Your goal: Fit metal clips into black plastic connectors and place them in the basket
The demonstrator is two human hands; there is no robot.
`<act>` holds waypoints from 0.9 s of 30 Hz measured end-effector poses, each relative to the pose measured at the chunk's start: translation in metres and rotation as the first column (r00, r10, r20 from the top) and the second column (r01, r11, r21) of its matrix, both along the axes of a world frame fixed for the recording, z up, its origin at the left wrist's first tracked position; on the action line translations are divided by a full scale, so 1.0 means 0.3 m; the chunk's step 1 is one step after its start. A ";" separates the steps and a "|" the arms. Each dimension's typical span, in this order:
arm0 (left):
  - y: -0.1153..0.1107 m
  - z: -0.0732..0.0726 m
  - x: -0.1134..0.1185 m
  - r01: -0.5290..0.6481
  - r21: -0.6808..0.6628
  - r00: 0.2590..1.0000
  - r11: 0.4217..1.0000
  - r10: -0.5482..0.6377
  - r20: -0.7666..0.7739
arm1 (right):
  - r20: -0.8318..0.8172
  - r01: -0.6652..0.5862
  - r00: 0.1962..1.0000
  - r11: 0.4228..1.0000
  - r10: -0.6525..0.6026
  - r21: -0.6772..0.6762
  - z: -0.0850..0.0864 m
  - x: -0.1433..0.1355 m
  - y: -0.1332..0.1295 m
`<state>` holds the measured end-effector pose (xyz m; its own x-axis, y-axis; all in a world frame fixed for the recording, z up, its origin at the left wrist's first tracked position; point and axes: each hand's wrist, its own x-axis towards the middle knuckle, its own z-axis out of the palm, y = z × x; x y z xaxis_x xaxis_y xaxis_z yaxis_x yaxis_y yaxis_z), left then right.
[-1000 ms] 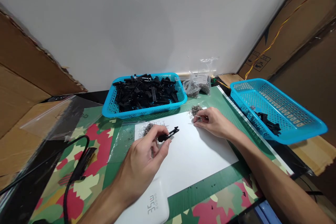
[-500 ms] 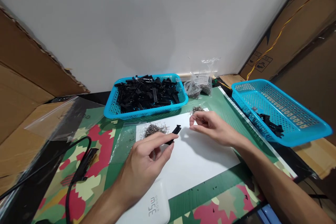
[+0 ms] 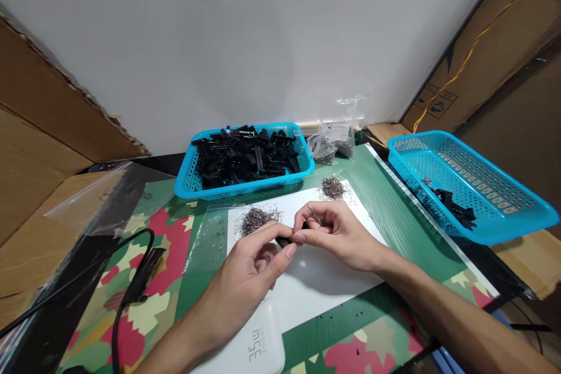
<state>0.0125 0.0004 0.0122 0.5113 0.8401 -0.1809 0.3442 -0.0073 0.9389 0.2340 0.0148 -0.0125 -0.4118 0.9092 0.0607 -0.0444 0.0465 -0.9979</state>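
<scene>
My left hand [image 3: 245, 263] pinches a small black plastic piece [image 3: 283, 241] between thumb and fingers above a white sheet [image 3: 328, 289]. My right hand [image 3: 339, 234] is closed at the piece's far end, its thumb and fingertip meeting there and covering part of it. A thin metal bit [image 3: 314, 214] shows among the right fingers; its exact kind is too small to tell. Just beyond the left hand lies a pile of tiny metal pieces [image 3: 258, 221]. A second, smaller metal heap [image 3: 332, 187] sits past the right hand.
A blue basket [image 3: 179, 187] full of black plastic parts stands at the back. Another blue basket [image 3: 495, 236], at the right, holds several black pieces. Clear bags [image 3: 342, 140] lean by the wall. A white power bank [image 3: 267, 339] and black cable [image 3: 118, 310] lie nearby.
My right hand has moved left and nearer, from beside the smaller metal heap to the black plastic piece. The left hand stays nearly in place, still holding the piece.
</scene>
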 end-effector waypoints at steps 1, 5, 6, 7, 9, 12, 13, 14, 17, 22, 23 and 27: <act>0.001 -0.003 0.000 -0.010 -0.019 1.000 1.000 0.010 0.011 | 0.011 0.018 1.000 1.000 -0.019 0.024 0.000 -0.004 -0.003; 0.012 -0.012 -0.001 -0.057 -0.029 0.998 0.998 0.058 0.028 | 0.100 0.132 0.983 0.970 -0.155 0.202 0.001 -0.021 -0.018; 0.015 -0.014 -0.002 -0.064 -0.021 0.997 0.998 0.065 0.033 | 0.115 0.151 0.976 0.958 -0.183 0.244 -0.001 -0.024 -0.021; 0.018 -0.015 -0.002 -0.067 -0.018 0.997 0.998 0.068 0.034 | 0.124 0.160 0.972 0.948 -0.199 0.275 -0.002 -0.026 -0.023; 0.023 -0.019 -0.005 -0.067 -0.006 0.997 0.998 0.067 0.029 | 0.137 0.151 0.971 0.945 -0.197 0.289 -0.005 -0.028 -0.025; 0.028 -0.027 -0.010 -0.047 0.063 0.999 0.997 0.047 0.003 | 0.145 0.084 0.982 0.972 -0.117 0.220 -0.005 -0.027 -0.025; 0.028 -0.029 -0.012 -0.042 0.085 0.999 0.995 0.042 0.000 | 0.138 0.061 0.986 0.979 -0.089 0.197 -0.004 -0.027 -0.024; 0.029 -0.030 -0.012 -0.040 0.097 0.999 0.994 0.040 0.003 | 0.125 0.050 0.990 0.983 -0.073 0.177 -0.003 -0.027 -0.025; 0.030 -0.028 -0.011 -0.058 0.072 0.998 0.996 0.056 0.034 | 0.062 0.103 0.992 0.985 -0.113 0.139 -0.006 -0.033 -0.028; 0.033 -0.018 -0.008 -0.105 0.089 0.993 0.990 0.100 0.061 | 0.033 0.252 0.964 0.949 -0.262 0.190 -0.027 -0.056 -0.038; 0.034 -0.017 -0.008 -0.108 0.101 0.993 0.989 0.102 0.058 | 0.032 0.265 0.961 0.944 -0.276 0.196 -0.030 -0.060 -0.040; 0.035 -0.020 -0.006 -0.112 0.123 0.993 0.986 0.107 0.046 | 0.043 0.273 0.957 0.939 -0.288 0.208 -0.027 -0.058 -0.041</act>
<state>0.0108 0.0108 0.0061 0.4195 0.9062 -0.0528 0.3129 -0.0898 0.9455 0.2165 0.0025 -0.0206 -0.1518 0.9612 0.2305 0.0702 0.2431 -0.9674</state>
